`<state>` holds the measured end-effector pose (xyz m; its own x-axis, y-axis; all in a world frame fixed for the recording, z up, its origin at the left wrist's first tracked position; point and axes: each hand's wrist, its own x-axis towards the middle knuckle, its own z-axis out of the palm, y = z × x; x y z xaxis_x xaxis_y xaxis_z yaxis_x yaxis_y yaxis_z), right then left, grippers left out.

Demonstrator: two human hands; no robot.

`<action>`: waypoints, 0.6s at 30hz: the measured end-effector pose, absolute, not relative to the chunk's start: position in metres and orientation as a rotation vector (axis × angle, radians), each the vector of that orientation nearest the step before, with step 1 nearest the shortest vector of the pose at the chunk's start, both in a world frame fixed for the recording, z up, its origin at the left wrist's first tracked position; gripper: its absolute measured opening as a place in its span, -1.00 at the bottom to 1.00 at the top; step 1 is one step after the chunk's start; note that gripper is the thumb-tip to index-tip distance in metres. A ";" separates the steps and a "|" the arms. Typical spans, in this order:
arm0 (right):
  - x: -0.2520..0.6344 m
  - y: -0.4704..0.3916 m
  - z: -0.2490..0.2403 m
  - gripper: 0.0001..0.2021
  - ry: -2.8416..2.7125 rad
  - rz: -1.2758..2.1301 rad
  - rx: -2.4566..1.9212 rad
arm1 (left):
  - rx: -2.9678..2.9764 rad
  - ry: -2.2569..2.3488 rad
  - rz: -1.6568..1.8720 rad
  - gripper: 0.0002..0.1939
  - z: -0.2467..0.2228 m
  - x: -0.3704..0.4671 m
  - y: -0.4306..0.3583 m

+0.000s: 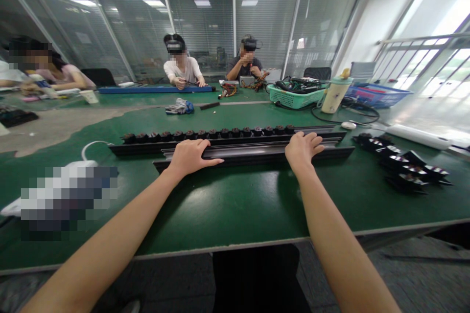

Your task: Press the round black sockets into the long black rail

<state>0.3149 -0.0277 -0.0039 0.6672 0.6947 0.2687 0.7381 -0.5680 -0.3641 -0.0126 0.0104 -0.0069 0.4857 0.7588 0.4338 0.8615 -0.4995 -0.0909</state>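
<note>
A long black channel rail (249, 153) lies crosswise on the green table, with a shiny strip along its inside. My left hand (189, 157) rests on the rail's left part, thumb stretched to the right and fingers over the far edge. Over the right part is my right hand (303, 150), its fingers spread and nothing visible between them. Just behind lies a second black rail (147, 148), with a row of several small dark round parts (224, 133) along it. A pile of black pieces (407, 164) sits to the right.
Across the table, people work near a blue bar (157, 90) and wired parts (253, 82). A green basket (293, 97), a cream bottle (335, 95) and a blue basket (382, 95) stand at the back right. Gloves (179, 106) lie beyond the rails.
</note>
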 end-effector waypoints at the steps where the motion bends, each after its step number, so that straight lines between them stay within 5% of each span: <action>1: 0.315 -0.028 -0.004 -0.59 -1.115 -0.126 -2.435 | -2.441 -1.372 -0.496 -0.11 -0.007 -0.013 0.010; 18: 0.323 -0.027 -0.003 -0.59 -1.036 -0.052 -2.464 | -2.430 -1.353 -0.469 -0.04 -0.009 -0.014 0.013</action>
